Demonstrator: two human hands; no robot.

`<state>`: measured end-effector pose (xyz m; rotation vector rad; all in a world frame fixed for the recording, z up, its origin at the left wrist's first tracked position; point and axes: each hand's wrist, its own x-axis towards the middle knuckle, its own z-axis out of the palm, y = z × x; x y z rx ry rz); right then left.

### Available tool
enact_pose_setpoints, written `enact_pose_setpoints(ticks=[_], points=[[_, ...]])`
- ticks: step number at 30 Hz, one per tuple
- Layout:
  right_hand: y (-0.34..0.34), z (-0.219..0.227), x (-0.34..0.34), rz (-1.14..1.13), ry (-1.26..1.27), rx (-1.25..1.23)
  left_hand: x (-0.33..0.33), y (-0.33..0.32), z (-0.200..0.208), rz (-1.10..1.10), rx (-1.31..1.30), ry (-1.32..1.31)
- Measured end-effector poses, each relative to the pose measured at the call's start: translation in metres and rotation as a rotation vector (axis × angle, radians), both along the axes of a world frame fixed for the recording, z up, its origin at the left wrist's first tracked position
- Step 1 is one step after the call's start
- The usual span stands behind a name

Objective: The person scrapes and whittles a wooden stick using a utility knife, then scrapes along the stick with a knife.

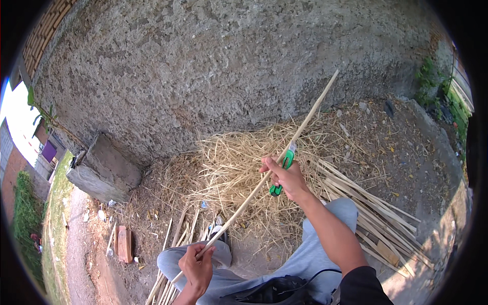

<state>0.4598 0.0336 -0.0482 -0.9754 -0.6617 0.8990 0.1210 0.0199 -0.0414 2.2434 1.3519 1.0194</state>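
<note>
A long, pale bamboo strip [244,206] runs slantwise from my lap up toward the rough wall. Near its lower end, my left hand [197,267] pinches it between thumb and fingers, above my left knee. Higher along the strip is my right hand [288,179], closed around a green utility knife [287,160]. The knife lies against the strip, and its tip end points up toward the wall. My right thumb and forefinger also touch the strip. Whether the blade is cutting into it is too small to tell.
A heap of pale shavings [234,162] covers the ground before the rough grey wall [218,66]. Bundled bamboo strips [386,218] lie right of my knee; more strips [161,290] lie left. A concrete block [109,170] and a reddish brick [123,244] sit at the left.
</note>
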Motion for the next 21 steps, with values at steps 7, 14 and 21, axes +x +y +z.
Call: enact_pose_setpoints(ticks=[7, 14, 21], points=[[0.008, 0.016, 0.021, -0.054, 0.127, 0.031, 0.047, 0.01, -0.001, -0.327, -0.413, 0.307], [0.005, 0.027, 0.032, -0.023, 0.18, 0.172, 0.086, 0.037, 0.028, -0.551, -0.341, 0.312], [0.004, 0.027, 0.044, 0.043, 0.107, 0.167, 0.107, 0.038, 0.034, -0.603, -0.98, -0.139]])
